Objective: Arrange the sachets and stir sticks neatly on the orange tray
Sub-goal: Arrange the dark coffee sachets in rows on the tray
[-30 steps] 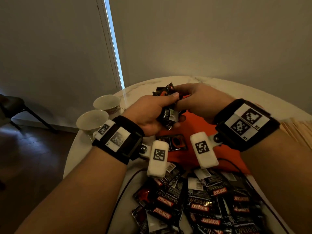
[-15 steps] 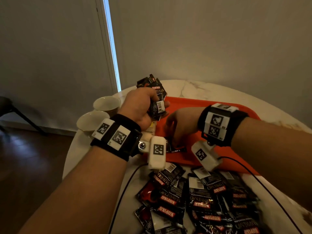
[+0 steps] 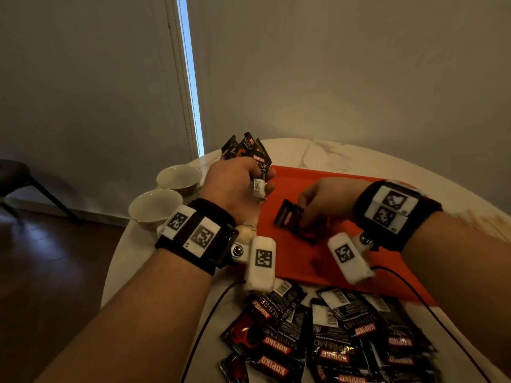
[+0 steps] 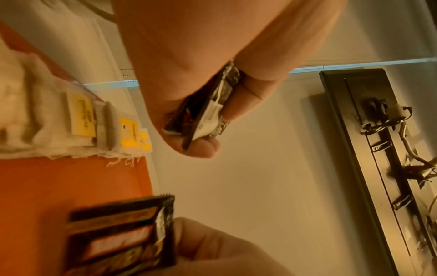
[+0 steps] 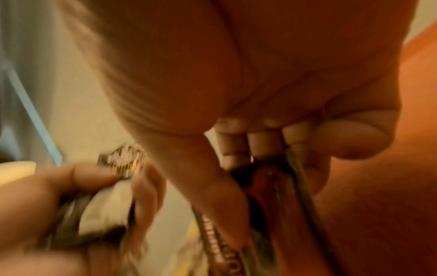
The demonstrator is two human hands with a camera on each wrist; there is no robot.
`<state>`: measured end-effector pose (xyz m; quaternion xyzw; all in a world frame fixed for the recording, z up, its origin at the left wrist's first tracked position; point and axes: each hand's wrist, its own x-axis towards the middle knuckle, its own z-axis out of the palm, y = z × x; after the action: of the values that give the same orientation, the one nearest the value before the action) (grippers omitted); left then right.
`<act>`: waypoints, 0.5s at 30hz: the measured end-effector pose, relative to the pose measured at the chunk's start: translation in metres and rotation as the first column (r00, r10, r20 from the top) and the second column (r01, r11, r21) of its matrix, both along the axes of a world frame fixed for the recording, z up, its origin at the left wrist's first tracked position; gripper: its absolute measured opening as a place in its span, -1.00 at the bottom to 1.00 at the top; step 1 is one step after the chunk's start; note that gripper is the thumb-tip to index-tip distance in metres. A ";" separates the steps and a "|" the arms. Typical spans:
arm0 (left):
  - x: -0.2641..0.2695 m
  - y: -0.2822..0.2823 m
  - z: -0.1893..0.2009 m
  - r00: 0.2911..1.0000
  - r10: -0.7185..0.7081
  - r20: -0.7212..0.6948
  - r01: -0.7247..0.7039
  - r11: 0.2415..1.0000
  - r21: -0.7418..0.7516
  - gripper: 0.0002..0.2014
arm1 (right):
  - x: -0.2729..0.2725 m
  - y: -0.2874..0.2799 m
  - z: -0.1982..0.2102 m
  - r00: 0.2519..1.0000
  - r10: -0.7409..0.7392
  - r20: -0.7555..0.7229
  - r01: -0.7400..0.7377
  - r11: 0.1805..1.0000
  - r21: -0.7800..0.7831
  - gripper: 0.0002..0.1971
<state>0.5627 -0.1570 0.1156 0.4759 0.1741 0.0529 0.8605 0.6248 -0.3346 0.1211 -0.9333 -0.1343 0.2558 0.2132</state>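
My left hand [image 3: 260,183] grips a bundle of black coffee sachets [image 3: 250,152] upright above the left end of the orange tray [image 3: 340,261]. In the left wrist view the bundle [image 4: 208,115] is pinched between thumb and fingers. My right hand [image 3: 302,211] pinches a single black sachet [image 3: 289,217], tilted up just above the tray; that sachet [image 4: 118,233] also shows in the left wrist view. The right wrist view is blurred, with the fingers [image 5: 236,149] curled on the dark sachet [image 5: 267,183]. A loose pile of black sachets [image 3: 318,335] lies on the table in front of the tray.
Two empty cups [image 3: 179,176] [image 3: 154,207] stand at the table's left edge beside my left wrist. Pale and yellow sachets [image 4: 82,115] lie in a row along the tray's left side. A black cable [image 3: 210,313] runs over the near table. Beyond the tray is bare marble tabletop [image 3: 318,153].
My right hand left the bundle, dropped to the tray and took hold of a single sachet, now tipped up off it. My left hand lifted the bundle up and left.
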 end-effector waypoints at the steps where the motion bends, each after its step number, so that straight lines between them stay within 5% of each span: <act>1: 0.002 0.000 -0.002 1.000 0.022 -0.001 -0.022 1.000 0.022 -0.73 | 0.004 -0.007 -0.001 0.996 -0.073 -0.050 0.081 0.979 0.186 -0.81; 4: 0.008 -0.002 -0.008 0.995 0.094 0.023 -0.096 0.987 0.127 -0.74 | 0.010 -0.016 -0.008 0.963 -0.116 -0.244 0.251 0.720 0.647 -0.71; 7: 0.008 -0.005 -0.013 0.993 0.063 0.101 -0.084 0.971 0.222 -0.68 | 0.007 -0.011 -0.015 0.952 -0.068 -0.297 0.291 0.494 0.819 -0.69; 11: 0.003 -0.009 -0.014 0.977 -0.145 0.155 0.086 0.939 0.333 -0.59 | 0.005 -0.003 -0.020 0.957 -0.048 -0.286 0.282 0.375 0.883 -0.63; 15: 0.004 -0.011 -0.016 0.981 -0.162 0.108 0.109 0.917 0.384 -0.53 | 0.006 -0.002 -0.020 0.950 -0.066 -0.304 0.309 0.317 0.897 -0.62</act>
<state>0.5664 -0.1681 0.0996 0.6380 0.0673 0.0581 0.7649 0.6312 -0.3369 0.1012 -0.6174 -0.1231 0.2031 0.7499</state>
